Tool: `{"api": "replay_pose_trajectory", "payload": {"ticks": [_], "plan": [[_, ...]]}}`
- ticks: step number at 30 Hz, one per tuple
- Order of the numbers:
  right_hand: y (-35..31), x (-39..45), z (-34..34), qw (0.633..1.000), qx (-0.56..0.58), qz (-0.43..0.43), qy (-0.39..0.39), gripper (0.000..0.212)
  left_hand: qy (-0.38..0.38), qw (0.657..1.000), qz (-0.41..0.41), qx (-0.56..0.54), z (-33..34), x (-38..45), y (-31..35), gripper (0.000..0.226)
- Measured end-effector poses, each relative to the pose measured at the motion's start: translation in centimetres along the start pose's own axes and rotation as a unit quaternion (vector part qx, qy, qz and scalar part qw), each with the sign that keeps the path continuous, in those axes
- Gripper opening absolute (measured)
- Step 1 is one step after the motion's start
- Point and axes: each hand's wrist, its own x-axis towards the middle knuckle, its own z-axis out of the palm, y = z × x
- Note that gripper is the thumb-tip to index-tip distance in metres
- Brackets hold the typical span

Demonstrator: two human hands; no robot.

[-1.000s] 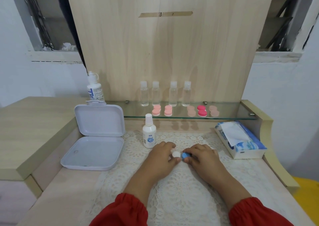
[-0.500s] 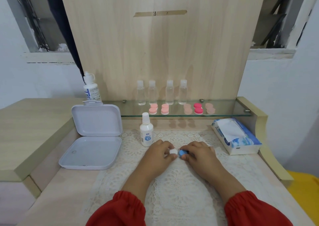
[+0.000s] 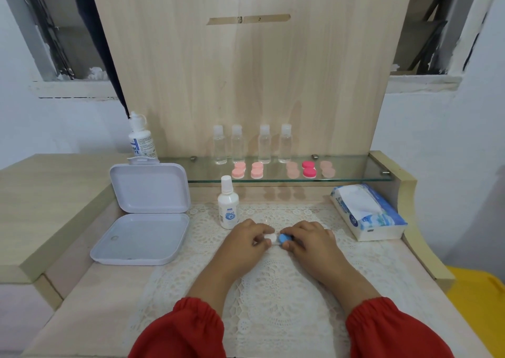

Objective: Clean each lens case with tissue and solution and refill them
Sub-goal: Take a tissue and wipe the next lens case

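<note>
A small lens case with a white cap [image 3: 271, 239] and a blue cap [image 3: 285, 238] lies on the lace mat [image 3: 273, 289]. My left hand [image 3: 247, 241] pinches the white cap and my right hand [image 3: 311, 241] pinches the blue cap. A white solution bottle [image 3: 227, 203] stands just left of my hands. The tissue pack [image 3: 366, 212] lies to the right. Several pink lens cases [image 3: 257, 170] and one dark pink case [image 3: 308, 169] sit on the glass shelf [image 3: 352, 175].
An open white plastic box [image 3: 142, 221] lies at the left. A larger white bottle [image 3: 141, 139] stands behind it. Several clear small bottles [image 3: 263, 144] line the back of the shelf against the wooden panel. A yellow object [image 3: 481, 297] is at the right edge.
The hands stay on the two caps with only slight finger shifts. The view has tilted a little; nothing else has moved.
</note>
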Motion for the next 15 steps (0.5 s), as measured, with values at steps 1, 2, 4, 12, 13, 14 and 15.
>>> {"api": "replay_pose_trajectory", "payload": {"ticks": [1, 2, 4, 12, 13, 14, 15], "plan": [[0.05, 0.0, 0.01, 1.0, 0.002, -0.001, 0.0, 0.031, 0.006, 1.0, -0.004, 0.007, 0.03, 0.02, 0.08, 0.02], [0.05, -0.01, 0.01, 1.0, 0.004, -0.001, 0.0, 0.031, 0.014, 1.0, -0.009, 0.011, 0.06, 0.0, 0.18, 0.016], [0.06, -0.01, 0.0, 1.0, 0.004, 0.0, -0.002, 0.031, 0.021, 1.0, -0.008, 0.011, 0.19, -0.07, 0.26, 0.022], [0.16, 0.08, 0.01, 1.0, 0.01, 0.004, -0.008, 0.032, 0.025, 1.0, -0.011, 0.011, 0.15, -0.12, 0.46, 0.021], [0.15, 0.1, -0.01, 1.0, 0.01, 0.004, -0.008, 0.032, 0.026, 1.0, -0.009, 0.01, 0.21, -0.17, 0.44, 0.025], [0.15, 0.12, -0.01, 1.0, 0.01, 0.004, -0.008, 0.032, 0.024, 1.0, -0.006, 0.007, 0.23, -0.22, 0.39, 0.03], [0.16, 0.13, -0.02, 1.0, 0.01, 0.003, -0.007, 0.031, 0.021, 1.0, -0.001, 0.002, 0.18, -0.24, 0.33, 0.034]]}}
